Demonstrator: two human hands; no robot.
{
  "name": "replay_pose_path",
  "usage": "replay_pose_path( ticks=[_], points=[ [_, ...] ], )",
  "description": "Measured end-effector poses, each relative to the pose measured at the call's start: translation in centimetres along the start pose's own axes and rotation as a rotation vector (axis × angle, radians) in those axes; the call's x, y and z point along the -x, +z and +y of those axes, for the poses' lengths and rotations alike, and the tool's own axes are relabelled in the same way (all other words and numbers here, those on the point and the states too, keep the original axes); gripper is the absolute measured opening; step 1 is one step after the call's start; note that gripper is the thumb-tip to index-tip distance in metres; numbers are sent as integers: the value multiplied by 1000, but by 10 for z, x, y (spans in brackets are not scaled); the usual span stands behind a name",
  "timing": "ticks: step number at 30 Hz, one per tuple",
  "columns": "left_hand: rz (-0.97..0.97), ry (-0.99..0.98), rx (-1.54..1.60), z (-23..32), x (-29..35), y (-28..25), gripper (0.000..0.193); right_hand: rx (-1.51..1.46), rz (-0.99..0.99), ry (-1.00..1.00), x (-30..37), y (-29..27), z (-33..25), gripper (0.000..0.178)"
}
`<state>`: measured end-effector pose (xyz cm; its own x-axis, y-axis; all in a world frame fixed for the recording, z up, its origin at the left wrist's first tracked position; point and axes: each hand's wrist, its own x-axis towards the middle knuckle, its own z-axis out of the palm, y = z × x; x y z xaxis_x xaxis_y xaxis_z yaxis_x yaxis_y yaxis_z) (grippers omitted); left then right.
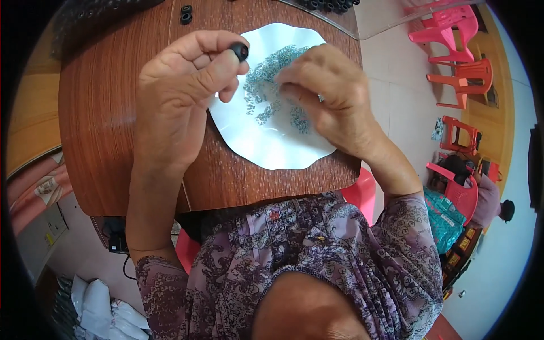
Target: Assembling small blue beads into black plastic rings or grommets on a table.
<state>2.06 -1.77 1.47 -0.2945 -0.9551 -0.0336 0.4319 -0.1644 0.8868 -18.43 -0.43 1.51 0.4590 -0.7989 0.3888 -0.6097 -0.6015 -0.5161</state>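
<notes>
Between the thumb and forefinger of my left hand [190, 79] is a small round black ring-shaped part [240, 51], its hollow face turned partly to the right. My left hand is raised beside the left rim of a white scalloped plate [260, 150]. On the plate lies a loose heap of small silvery metal springs [280, 61]. My right hand [326, 85] hangs over the right side of this heap, fingers bent together and pointing left. Its fingertips are blurred, and what they hold, if anything, is too small to make out.
The plate stands on a brown wood-grain table [107, 130]. Two similar black parts [186, 15] lie near its far edge, and more black pieces [326, 4] sit in a clear container at the far right. Pink stools [453, 28] and a seated person [486, 201] are off to the right.
</notes>
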Motion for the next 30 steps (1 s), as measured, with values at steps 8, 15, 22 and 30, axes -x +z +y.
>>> replay_pose_path(
  ticks=[8,15,22,30],
  points=[
    [24,-9,34,-1,-2,-3,25,230,-145,-74,1,22,-8,15],
    [3,-31,38,-3,-2,-5,24,164,-251,-13,-1,21,-11,16],
    [10,-66,14,-7,-2,0,21,-75,-59,55,3,4,-13,13],
    [-31,-182,134,-13,0,8,21,-263,143,62,-4,-17,-23,14]
  ],
)
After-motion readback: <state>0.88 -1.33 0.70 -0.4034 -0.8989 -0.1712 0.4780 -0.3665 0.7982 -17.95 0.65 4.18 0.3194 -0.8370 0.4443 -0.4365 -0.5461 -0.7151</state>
